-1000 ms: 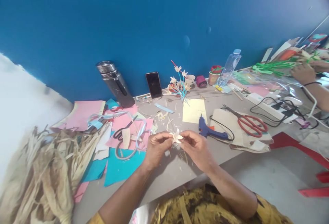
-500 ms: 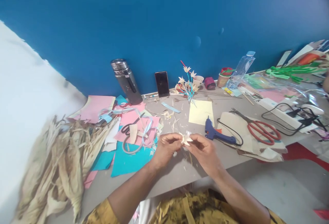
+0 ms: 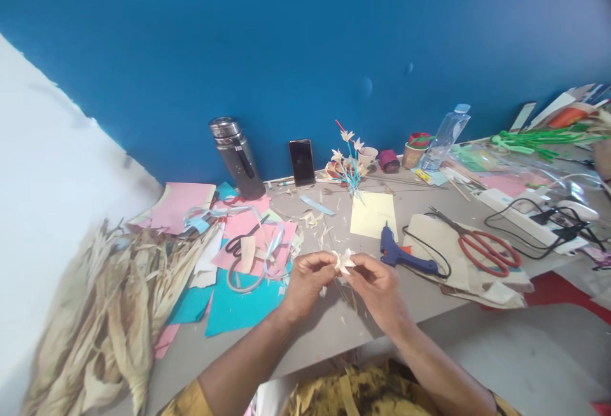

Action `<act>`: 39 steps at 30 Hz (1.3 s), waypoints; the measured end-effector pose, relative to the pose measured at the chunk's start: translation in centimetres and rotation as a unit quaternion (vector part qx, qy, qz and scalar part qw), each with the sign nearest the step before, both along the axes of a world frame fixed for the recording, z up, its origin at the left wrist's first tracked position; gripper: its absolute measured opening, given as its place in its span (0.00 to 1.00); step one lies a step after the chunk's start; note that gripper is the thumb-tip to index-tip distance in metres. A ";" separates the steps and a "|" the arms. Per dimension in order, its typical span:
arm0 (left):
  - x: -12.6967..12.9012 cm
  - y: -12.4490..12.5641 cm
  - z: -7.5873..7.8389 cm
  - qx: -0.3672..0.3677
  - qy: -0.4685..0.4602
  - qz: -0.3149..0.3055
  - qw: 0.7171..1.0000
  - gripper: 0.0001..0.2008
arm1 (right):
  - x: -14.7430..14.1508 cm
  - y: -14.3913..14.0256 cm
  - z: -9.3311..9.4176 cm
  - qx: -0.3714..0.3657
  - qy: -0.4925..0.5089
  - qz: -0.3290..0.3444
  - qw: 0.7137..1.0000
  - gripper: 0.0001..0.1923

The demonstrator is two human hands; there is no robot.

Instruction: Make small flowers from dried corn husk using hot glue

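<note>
- Your left hand (image 3: 305, 282) and right hand (image 3: 377, 285) meet over the near edge of the counter (image 3: 334, 327), fingers of both pinched shut on a small cream flower (image 3: 344, 261) held between them.
- Compared with a second ago, the flower has stayed in the same two-handed grip; its petals show a slightly different turn, which suggests you are rotating or pressing them into shape rather than putting it down.
- What has shifted most is your view: the counter's clutter sits a little further right in the picture than it did a second ago, while the hands hold their place.
- At two o'clock from the flower, the blue glue gun (image 3: 405, 257) lies untouched on the counter, beside a yellow paper sheet (image 3: 373, 215).
- At ten o'clock lie black scissors (image 3: 241, 241) on pink and blue paper (image 3: 238, 301).
- At nine o'clock, well apart, a heap of dried husks (image 3: 109, 314) covers the counter's left end.
- At twelve o'clock, against the blue wall, finished flowers on blue stems (image 3: 349, 165) stand between a phone (image 3: 301, 161) and a small cup (image 3: 367, 156).
- Red scissors (image 3: 487, 252) rest at three o'clock, well apart.
</note>
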State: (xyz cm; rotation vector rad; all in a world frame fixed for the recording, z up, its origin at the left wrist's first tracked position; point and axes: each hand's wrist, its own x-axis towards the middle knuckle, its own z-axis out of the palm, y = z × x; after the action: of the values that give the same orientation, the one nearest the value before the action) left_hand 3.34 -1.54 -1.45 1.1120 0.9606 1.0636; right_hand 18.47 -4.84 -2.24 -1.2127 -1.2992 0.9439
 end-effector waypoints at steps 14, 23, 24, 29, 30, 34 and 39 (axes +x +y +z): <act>-0.5 0.7 -0.5 -0.032 -0.029 0.017 0.999 0.08 | -0.5 0.7 1.0 -0.033 0.043 0.028 0.998 0.10; -0.3 0.8 1.1 -0.093 -0.051 -0.003 0.994 0.15 | 3.7 -2.9 1.4 0.208 -0.136 0.013 0.969 0.12; -0.4 0.9 1.1 -0.094 -0.050 -0.004 0.994 0.14 | 5.2 -3.2 1.6 0.232 -0.163 0.000 0.959 0.12; -0.6 1.0 0.5 -0.094 -0.047 -0.018 0.994 0.15 | 14.8 -2.2 2.8 0.146 -0.146 -0.291 0.934 0.16; -0.7 1.0 0.5 -0.094 -0.047 -0.019 0.994 0.15 | 16.5 -1.4 2.8 0.121 -0.083 -0.334 0.931 0.18; -0.6 1.1 0.6 -0.096 -0.040 -0.012 0.995 0.14 | 20.2 2.3 1.5 -0.025 0.103 -0.229 0.968 0.23; -0.6 1.2 0.7 -0.092 -0.050 -0.004 0.995 0.15 | 19.6 4.9 -1.4 -0.103 0.076 -0.174 0.976 0.20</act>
State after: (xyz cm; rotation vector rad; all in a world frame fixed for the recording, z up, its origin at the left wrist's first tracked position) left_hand 2.74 -0.30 -0.78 0.9036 0.9532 0.9929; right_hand 38.05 0.04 -3.63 -1.4409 -0.8475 0.9080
